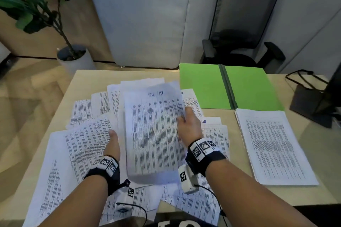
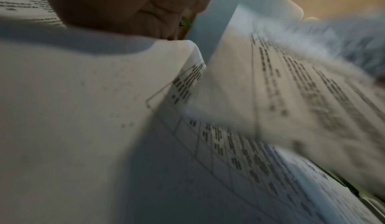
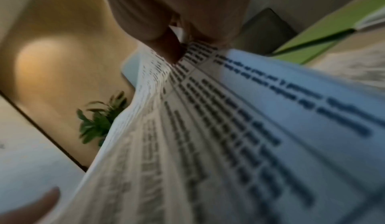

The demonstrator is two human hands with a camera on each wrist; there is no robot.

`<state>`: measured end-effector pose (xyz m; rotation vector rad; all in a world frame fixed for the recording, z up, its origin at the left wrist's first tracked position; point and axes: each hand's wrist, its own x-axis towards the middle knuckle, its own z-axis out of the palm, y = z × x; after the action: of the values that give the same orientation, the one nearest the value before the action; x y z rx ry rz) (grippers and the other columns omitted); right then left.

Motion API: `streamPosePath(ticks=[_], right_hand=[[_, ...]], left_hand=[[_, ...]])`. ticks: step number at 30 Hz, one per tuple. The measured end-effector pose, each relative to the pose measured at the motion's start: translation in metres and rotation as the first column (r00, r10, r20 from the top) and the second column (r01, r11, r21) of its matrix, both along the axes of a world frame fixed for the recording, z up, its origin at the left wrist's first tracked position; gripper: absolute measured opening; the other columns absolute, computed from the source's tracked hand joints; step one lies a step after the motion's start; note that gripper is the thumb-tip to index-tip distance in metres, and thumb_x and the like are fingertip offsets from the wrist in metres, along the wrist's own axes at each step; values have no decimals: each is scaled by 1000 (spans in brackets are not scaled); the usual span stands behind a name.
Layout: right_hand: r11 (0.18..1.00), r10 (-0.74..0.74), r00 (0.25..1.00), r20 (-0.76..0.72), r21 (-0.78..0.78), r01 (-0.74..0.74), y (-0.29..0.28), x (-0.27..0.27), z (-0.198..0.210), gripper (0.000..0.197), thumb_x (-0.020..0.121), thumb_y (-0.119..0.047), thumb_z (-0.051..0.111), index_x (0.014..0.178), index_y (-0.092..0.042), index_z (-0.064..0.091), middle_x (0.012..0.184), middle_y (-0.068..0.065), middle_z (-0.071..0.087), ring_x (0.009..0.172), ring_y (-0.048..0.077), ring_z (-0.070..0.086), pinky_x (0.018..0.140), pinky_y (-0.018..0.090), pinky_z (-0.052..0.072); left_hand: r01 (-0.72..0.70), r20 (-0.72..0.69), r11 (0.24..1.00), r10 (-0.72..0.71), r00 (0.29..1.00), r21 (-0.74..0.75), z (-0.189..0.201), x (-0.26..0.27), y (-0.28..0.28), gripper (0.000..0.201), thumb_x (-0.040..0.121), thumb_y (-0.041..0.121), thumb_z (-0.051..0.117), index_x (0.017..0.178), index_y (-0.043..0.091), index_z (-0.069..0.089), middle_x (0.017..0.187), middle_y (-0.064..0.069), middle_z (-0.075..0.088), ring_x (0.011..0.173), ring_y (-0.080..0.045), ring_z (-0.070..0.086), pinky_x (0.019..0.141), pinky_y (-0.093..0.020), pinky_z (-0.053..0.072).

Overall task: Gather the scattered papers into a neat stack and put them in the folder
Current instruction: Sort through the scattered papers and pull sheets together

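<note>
From the head view, the right hand (image 1: 188,123) pinches a blurred white printed-table sheet (image 1: 153,131) at its three o'clock edge, over scattered printed papers (image 1: 86,134) mid-desk; the open lime-green folder (image 1: 203,86) lies at one o'clock. The left wrist view shows the left hand (image 2: 116,8) resting on papers, its grip unclear. In the right wrist view, the thumb (image 3: 168,46) presses the sheet

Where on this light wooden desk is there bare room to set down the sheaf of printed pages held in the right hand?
Bare wood lies right of the neat white stack, toward the black monitor stand; a strip lies behind the scattered sheets. The open green folder is empty. The centre, under the sheaf gripped by the right hand, is crowded.
</note>
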<state>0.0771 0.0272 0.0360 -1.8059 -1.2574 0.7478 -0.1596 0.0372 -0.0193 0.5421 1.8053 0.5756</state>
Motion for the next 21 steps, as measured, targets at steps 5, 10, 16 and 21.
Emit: streamPosePath(ticks=[5, 10, 16, 21], right_hand=[[961, 40, 999, 6, -275, -37, -15, 12, -33, 29, 95, -4, 41, 121, -9, 52, 91, 7, 59, 75, 23, 55, 58, 25, 41], [931, -152, 977, 150, -310, 192, -22, 57, -47, 29, 93, -4, 47, 118, -11, 61, 113, 10, 64, 95, 25, 60, 79, 24, 43], [701, -196, 880, 432, -566, 434, -51, 99, -58, 60, 81, -10, 53, 137, -18, 34, 138, 14, 32, 124, 36, 37, 103, 48, 38], [780, -239, 889, 390, -469, 415, -53, 94, -63, 55, 82, -6, 50, 135, -14, 40, 130, 16, 41, 117, 36, 45, 98, 45, 41]], left_hand=[[326, -186, 933, -298, 936, 149, 20, 20, -11, 84, 84, 67, 46, 145, 12, 32, 150, -13, 35, 136, -32, 36, 112, -50, 28], [579, -416, 807, -490, 766, 114, 0, 33, -12, 57, 85, 19, 64, 137, 14, 41, 131, -9, 54, 117, -33, 53, 97, -42, 44], [617, -416, 786, -548, 726, 40, -17, 34, -10, 51, 86, 19, 61, 134, 11, 44, 125, -13, 58, 110, -34, 56, 94, -45, 48], [610, -410, 792, -550, 728, 21, -7, 39, -12, 48, 89, 13, 60, 134, 6, 43, 128, -15, 54, 117, -36, 52, 98, -42, 42]])
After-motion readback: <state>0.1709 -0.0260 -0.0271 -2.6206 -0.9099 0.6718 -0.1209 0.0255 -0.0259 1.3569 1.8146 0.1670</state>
